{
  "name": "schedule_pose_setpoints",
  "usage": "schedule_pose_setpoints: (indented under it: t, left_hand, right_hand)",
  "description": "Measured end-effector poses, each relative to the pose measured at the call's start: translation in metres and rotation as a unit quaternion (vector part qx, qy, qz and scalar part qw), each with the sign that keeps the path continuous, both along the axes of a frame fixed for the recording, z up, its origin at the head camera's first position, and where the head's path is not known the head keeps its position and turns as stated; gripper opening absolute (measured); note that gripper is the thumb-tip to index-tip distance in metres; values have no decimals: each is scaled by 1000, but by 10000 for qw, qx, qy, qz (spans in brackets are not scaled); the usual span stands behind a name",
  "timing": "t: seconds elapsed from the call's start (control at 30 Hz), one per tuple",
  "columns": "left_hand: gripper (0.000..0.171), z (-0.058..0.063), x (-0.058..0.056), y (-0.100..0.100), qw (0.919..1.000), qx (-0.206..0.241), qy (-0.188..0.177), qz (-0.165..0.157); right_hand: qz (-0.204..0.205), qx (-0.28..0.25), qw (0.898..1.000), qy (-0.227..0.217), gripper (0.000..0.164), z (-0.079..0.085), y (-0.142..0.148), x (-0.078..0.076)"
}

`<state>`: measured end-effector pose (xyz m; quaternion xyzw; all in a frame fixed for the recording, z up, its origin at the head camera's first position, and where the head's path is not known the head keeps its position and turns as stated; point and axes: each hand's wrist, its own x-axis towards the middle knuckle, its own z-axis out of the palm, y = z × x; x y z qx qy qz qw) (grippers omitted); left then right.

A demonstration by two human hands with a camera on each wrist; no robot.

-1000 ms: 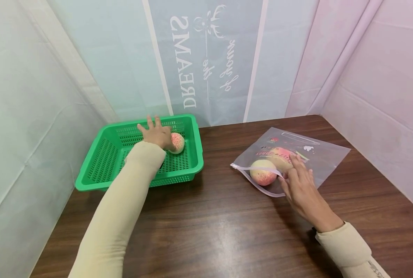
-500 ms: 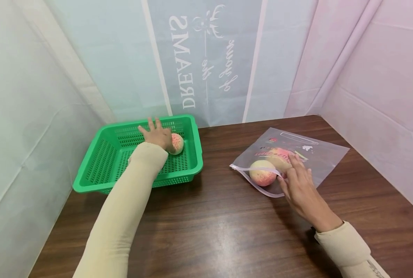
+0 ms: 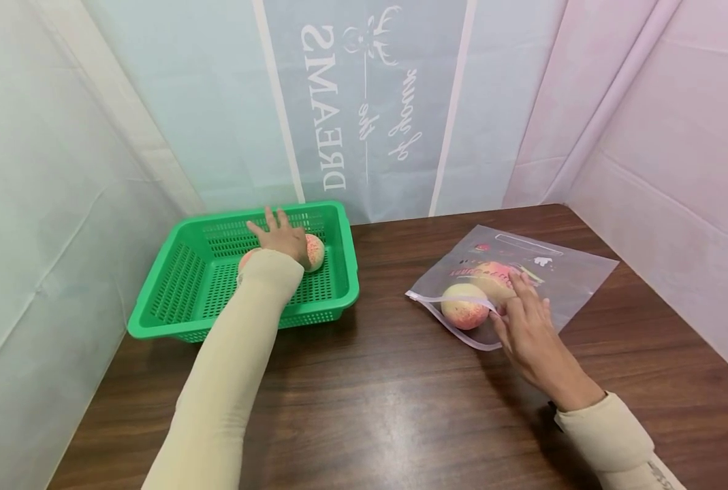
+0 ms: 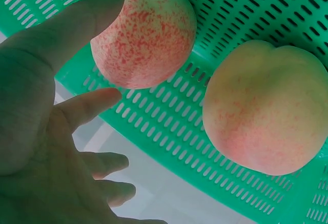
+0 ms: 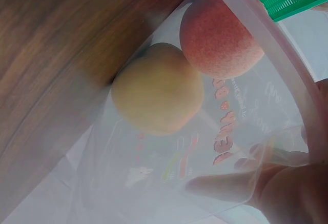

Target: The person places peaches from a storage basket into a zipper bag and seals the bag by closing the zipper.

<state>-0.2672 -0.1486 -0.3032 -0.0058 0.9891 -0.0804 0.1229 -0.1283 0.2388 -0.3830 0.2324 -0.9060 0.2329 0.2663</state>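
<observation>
My left hand (image 3: 282, 240) is inside the green basket (image 3: 155, 320), its fingers spread. In the left wrist view its thumb lies against a red-speckled peach (image 4: 148, 34), the fingers apart from it. A second, paler peach (image 4: 269, 111) sits in the basket; in the head view my hand and sleeve partly cover it. On the right, my right hand (image 3: 532, 333) pinches the open edge of a clear zip bag (image 3: 575, 272). Two peaches lie inside the bag: a pinkish peach (image 5: 220, 37) by the opening and a yellowish peach (image 5: 159, 90) deeper in.
Both the basket and the bag rest on a dark brown wooden table (image 3: 364, 401), with tabletop between them. A printed cloth (image 3: 394, 102) hangs behind the table's back edge. Pale fabric walls (image 3: 51, 224) stand on both sides.
My left hand has shifted slightly right, towards the speckled peach, and more of the paler peach shows behind my sleeve. The right hand and bag stay nearly still.
</observation>
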Motion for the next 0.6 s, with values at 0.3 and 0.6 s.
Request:
schedule_pose_setpoints:
  t: [0.3, 0.6]
  left_hand:
    - [81, -5, -3, 1, 9999, -52, -97, 103]
    - [83, -10, -10, 3, 9996, -75, -156, 223]
  right_hand:
    - [-26, 11, 10000, -28, 21, 0, 1, -1]
    - [-33, 4, 10000, 35, 19, -1, 3, -1]
